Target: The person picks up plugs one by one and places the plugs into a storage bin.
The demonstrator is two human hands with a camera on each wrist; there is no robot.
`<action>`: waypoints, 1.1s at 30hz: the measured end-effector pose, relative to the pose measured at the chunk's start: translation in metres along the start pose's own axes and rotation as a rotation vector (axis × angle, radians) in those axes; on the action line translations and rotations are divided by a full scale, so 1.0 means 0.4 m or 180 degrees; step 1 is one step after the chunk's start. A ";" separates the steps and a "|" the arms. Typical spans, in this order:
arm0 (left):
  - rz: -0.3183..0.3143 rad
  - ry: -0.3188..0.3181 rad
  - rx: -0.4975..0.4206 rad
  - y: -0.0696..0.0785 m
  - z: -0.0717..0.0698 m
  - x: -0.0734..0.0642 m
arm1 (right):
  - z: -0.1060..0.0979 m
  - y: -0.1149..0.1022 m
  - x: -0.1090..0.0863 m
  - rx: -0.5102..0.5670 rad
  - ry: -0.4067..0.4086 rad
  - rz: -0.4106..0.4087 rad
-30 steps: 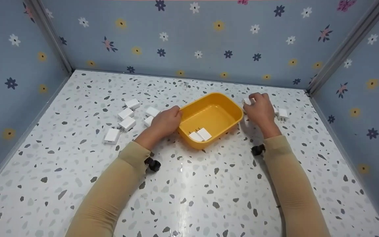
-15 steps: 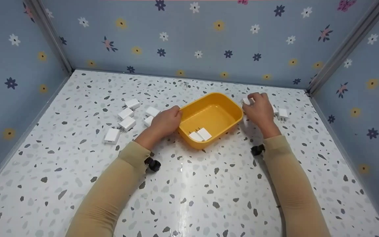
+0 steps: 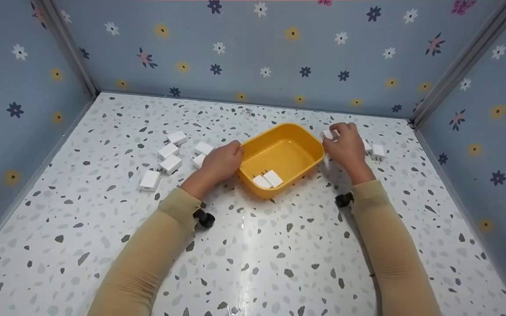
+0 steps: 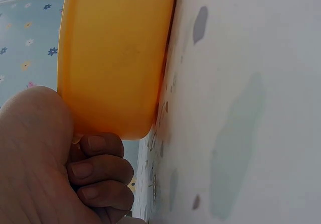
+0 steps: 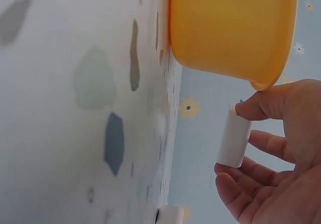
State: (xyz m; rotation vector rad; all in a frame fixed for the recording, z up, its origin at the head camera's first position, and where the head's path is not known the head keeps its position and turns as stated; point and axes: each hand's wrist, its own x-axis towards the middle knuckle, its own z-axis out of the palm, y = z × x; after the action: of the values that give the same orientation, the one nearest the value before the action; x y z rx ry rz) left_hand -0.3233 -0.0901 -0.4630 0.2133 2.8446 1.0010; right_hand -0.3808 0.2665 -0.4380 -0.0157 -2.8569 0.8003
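Observation:
A yellow plastic tub (image 3: 286, 153) stands at the middle of the table, with two white plug chargers (image 3: 273, 178) lying at its near end. My left hand (image 3: 222, 163) grips the tub's left end, thumb at the rim and fingers curled beneath it, as the left wrist view shows. Just off the tub's right end, my right hand (image 3: 345, 147) pinches another white charger (image 5: 234, 136) between thumb and fingers. In the right wrist view that charger is above the table, and the thumb is close to the tub's rim.
Several white chargers (image 3: 171, 164) lie scattered left of the tub, two of them partly behind my left hand. More chargers (image 3: 377, 152) lie right of my right hand. Flowered blue panels (image 3: 253, 52) enclose the speckled table (image 3: 279, 263) at the back and sides.
My right hand, with the charger pinched in it, has shifted very slightly left toward the tub. The left hand and the tub have stayed in place.

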 end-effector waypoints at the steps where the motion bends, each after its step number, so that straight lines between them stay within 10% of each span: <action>1: 0.0001 0.0001 -0.0004 0.001 0.000 0.000 | -0.001 -0.001 -0.001 0.0004 0.0008 -0.0004; 33: 0.0007 -0.0009 -0.0006 0.001 -0.001 -0.001 | 0.021 -0.028 -0.026 0.0120 0.0432 -0.1314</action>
State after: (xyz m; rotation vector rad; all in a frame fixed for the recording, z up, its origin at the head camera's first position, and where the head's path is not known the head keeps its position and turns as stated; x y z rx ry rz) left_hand -0.3230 -0.0901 -0.4623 0.2175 2.8413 1.0028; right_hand -0.3717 0.2521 -0.4411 0.4872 -2.5838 0.7307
